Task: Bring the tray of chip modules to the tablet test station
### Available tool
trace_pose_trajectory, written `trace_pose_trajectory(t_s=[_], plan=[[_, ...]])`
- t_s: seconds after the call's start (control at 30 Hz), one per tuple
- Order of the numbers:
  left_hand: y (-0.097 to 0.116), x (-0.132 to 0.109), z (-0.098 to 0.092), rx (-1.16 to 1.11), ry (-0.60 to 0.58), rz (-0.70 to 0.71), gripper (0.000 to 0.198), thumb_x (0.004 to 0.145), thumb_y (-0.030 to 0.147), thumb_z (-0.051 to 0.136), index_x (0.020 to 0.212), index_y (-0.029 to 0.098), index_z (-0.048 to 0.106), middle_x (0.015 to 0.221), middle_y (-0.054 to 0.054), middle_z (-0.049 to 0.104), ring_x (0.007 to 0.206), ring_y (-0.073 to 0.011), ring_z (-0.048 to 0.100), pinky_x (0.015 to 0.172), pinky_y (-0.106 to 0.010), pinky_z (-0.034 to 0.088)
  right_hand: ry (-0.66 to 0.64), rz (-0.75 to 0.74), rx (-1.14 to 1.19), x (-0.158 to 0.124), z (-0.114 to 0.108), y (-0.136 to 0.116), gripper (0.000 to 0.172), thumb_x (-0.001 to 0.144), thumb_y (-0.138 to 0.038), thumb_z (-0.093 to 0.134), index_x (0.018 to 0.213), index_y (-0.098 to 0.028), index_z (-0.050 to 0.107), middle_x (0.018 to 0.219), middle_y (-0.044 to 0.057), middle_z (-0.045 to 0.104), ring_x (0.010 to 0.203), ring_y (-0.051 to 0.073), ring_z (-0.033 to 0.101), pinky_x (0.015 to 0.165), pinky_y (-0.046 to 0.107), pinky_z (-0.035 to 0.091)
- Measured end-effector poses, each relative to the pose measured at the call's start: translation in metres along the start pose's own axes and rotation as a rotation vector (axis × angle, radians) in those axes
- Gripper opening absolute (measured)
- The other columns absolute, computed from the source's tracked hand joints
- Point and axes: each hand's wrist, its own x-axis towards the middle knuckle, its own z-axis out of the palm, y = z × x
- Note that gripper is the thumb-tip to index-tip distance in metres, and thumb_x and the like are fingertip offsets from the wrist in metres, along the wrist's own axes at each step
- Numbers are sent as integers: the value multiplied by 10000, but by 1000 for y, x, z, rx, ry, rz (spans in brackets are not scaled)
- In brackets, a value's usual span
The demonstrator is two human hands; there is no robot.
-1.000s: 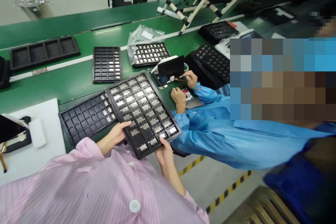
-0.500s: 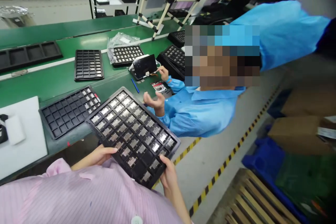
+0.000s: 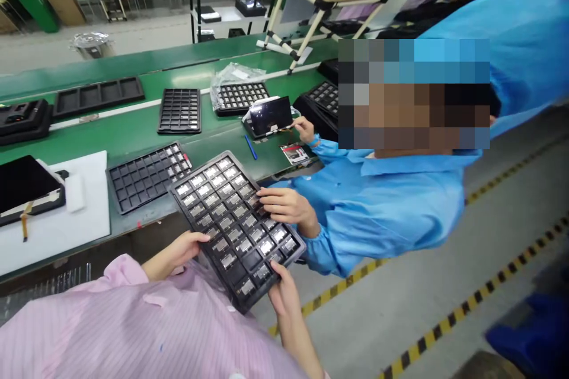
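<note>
Your left hand (image 3: 184,247) grips the near left edge of the black compartment tray (image 3: 235,226), thumb lying on the top rim and the other fingers curled out of sight beneath it. The tray is held tilted off the front edge of the green bench (image 3: 133,133), most of its pockets filled with small shiny parts; no print on them can be read. Your right hand (image 3: 281,289) clamps the tray's near right corner, thumb pressed on the rim, fingers tucked under. Just beyond, a co-worker's hand (image 3: 284,204) in a blue sleeve rests on the tray's far right edge with fingers loosely spread over the pockets. Behind the tray lies a second, mostly empty tray (image 3: 149,176) on the bench. Further right, a small red-and-white card (image 3: 295,153) carries writing too blurred to read.
</note>
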Motion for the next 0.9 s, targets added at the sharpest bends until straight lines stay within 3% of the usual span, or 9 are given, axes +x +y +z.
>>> trace_pose_trajectory(t_s=[0.27, 0.47, 0.6, 0.67, 0.9], plan=[[71, 76, -55, -42, 20, -167, 49, 704, 66, 618, 733, 88, 652, 711, -94, 688, 662, -180, 648, 702, -279, 523, 24, 15, 43, 67, 67, 31, 252, 554, -205, 726, 799, -199, 668, 831, 22, 733, 763, 235, 677, 795, 379, 570], [111, 122, -74, -53, 29, -225, 135, 886, 206, 597, 801, 103, 611, 747, -44, 648, 677, -145, 620, 680, -295, 528, 54, 10, 118, 110, 102, 45, 250, 624, -145, 693, 865, -207, 666, 833, -9, 725, 748, 182, 665, 765, 321, 571], [121, 147, -77, -77, 50, -215, 211, 926, 300, 583, 830, 111, 593, 761, -9, 607, 654, -118, 587, 640, -272, 520, 94, 37, 139, 137, 113, 46, 113, 820, -209, 663, 914, -148, 652, 842, 18, 697, 746, 156, 655, 756, 327, 557], [121, 160, -77, -97, 69, -205, 212, 927, 310, 585, 854, 111, 593, 776, -9, 600, 658, -115, 582, 634, -268, 520, 108, 53, 128, 151, 115, 44, 172, 914, -281, 611, 967, -120, 637, 899, 38, 675, 770, 149, 649, 753, 333, 550], [121, 191, -71, -131, 151, -190, 197, 926, 304, 587, 954, 109, 593, 849, -26, 598, 683, -116, 579, 612, -257, 522, 91, 86, 79, 192, 117, 28, 252, 954, -349, 569, 1056, -124, 618, 980, 54, 651, 802, 151, 638, 739, 330, 548]])
